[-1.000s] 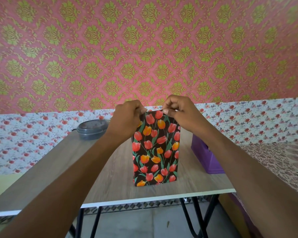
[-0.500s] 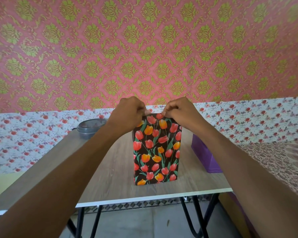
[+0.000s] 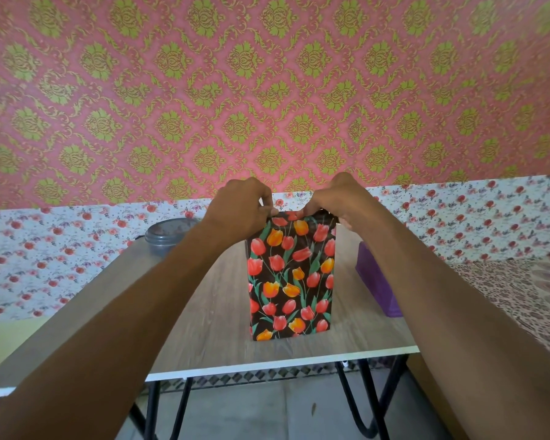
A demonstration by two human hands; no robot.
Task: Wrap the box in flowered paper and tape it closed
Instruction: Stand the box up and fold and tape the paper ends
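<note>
A tall box wrapped in black paper with red and orange tulips point(image 3: 291, 281) stands upright near the front edge of the wooden table point(image 3: 216, 315). My left hand point(image 3: 238, 208) pinches the paper at the box's top left. At the top right my right hand point(image 3: 340, 201) pinches the paper too. Both hands sit on the top end and hide the fold there. No tape can be made out.
A grey lidded round container point(image 3: 167, 235) sits at the table's back left. A purple box point(image 3: 378, 281) lies at the right edge, partly behind my right forearm. A patterned cloth surface point(image 3: 521, 296) lies to the right of the table.
Both hands have stayed at the top of the box, shifting slightly down and closer onto the paper edge. The box has not moved.
</note>
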